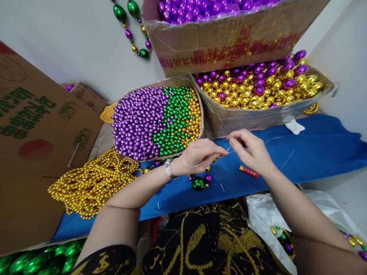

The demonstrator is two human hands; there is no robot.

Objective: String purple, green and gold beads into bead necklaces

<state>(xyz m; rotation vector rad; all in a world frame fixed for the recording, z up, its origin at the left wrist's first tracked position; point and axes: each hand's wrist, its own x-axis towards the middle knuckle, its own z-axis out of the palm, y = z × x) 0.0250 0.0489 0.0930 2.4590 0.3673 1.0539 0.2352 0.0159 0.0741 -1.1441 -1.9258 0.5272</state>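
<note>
both hands, left hand (197, 154) and right hand (250, 149), pinching thin thread (229, 151); carton (232, 46) print unreadable

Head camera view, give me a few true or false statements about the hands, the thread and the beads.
1. Both hands pinch a thin thread between them. True: the left hand and right hand meet on the thread.
2. The middle box holds only gold beads. False: the middle box holds purple, green and gold beads.
3. A watch is on the left wrist. True: the watch sits there.
4. The gold strands lie on the right of the blue cloth. False: the gold strands are heaped on the left of the blue cloth.
5. A small red item lies by the right hand. True: red item.
</note>
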